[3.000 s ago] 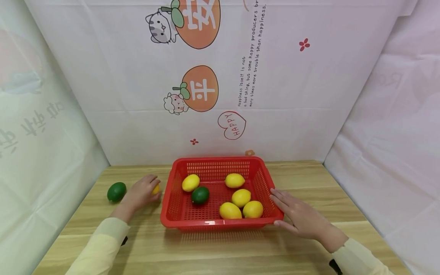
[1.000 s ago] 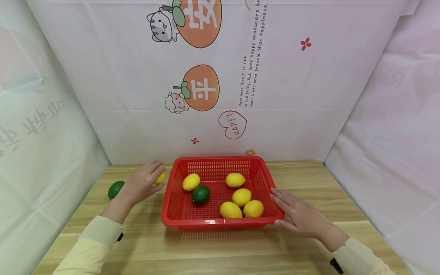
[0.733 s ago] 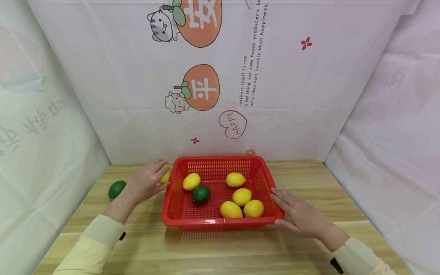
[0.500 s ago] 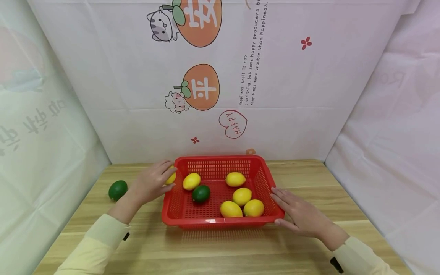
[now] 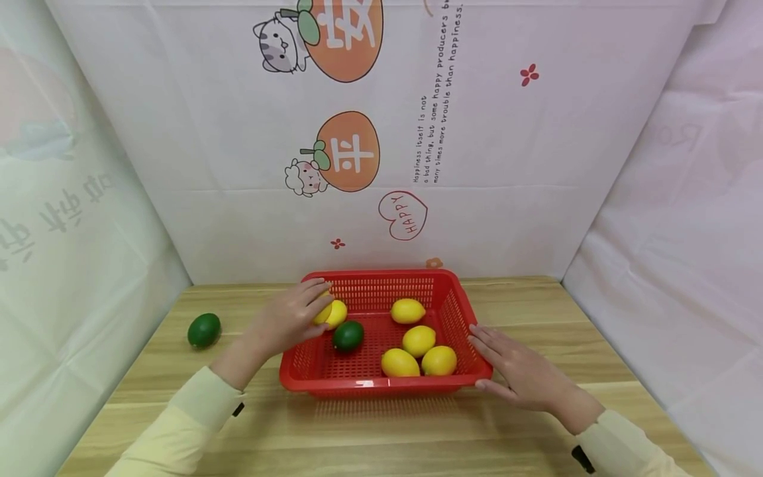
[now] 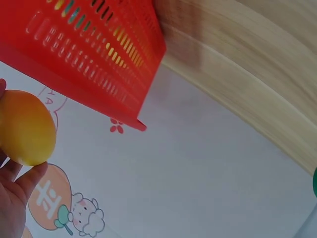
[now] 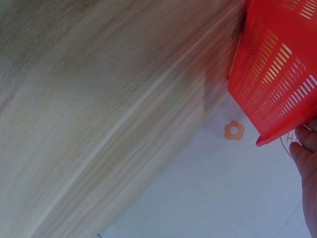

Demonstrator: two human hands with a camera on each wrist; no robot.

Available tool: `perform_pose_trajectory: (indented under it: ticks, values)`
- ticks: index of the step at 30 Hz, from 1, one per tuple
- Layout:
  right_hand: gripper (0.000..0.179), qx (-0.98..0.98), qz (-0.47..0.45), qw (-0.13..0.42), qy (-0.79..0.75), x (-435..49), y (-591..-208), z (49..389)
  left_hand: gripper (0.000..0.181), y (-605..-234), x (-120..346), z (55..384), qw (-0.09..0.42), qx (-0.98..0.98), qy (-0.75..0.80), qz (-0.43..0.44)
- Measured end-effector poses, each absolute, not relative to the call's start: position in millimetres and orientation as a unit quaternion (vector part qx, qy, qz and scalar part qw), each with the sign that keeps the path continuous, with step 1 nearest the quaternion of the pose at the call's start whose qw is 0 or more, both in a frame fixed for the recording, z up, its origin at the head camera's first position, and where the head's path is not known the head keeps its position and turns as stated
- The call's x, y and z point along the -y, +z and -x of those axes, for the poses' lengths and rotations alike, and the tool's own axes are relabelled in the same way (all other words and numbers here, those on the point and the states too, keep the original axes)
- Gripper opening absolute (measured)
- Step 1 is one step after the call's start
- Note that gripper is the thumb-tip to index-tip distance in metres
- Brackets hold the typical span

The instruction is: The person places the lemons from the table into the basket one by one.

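Observation:
My left hand (image 5: pixel 286 321) pinches a yellow lemon (image 5: pixel 322 310) above the left rim of a red plastic basket (image 5: pixel 369 383). In the left wrist view the thumb and fingers hold this lemon (image 6: pixel 27 128), outside the basket's slotted wall (image 6: pixel 84 54). My right hand (image 5: pixel 524 374) rests on the basket's right rim, fingers mostly straight; in the right wrist view only part of that hand (image 7: pixel 309 166) shows at the rim. Inside the basket lie several lemons (image 5: pixel 419 341) and one dark green lime (image 5: pixel 348 336). The held lemon partly covers one lemon (image 5: pixel 338 314) behind it.
Another dark green lime (image 5: pixel 204 330) lies on the wooden table (image 5: pixel 381 437), left of the basket. A white printed cloth (image 5: pixel 477 218) stands behind the table, with white sheets along both sides.
My left hand has carried the lemon from the table left of the basket, up and rightward, to over the basket's left side. My right hand has stayed at the right rim.

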State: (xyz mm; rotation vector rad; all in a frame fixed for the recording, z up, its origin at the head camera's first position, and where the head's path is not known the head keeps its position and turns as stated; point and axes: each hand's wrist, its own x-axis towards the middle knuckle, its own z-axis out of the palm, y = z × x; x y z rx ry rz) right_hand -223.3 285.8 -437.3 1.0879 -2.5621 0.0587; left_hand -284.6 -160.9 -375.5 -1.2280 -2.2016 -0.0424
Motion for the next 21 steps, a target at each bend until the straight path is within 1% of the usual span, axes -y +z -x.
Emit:
perform_pose_trajectory:
  ticks: [10,16,21]
  values:
    - [0.072,0.906,-0.384,0.178,0.021,-284.6,-435.3,221.9,0.054,-375.0,140.1,278.4,0.266,0.838,-0.023,0.476]
    - [0.072,0.907,-0.383,0.176,0.021,-284.7,-435.4,221.7,0.049,-376.6,128.7,277.1,0.258,0.833,-0.019,0.49]
    - [0.072,0.908,-0.381,0.172,0.023,-284.6,-435.3,221.7,0.05,-378.4,121.6,276.4,0.258,0.825,-0.021,0.502]
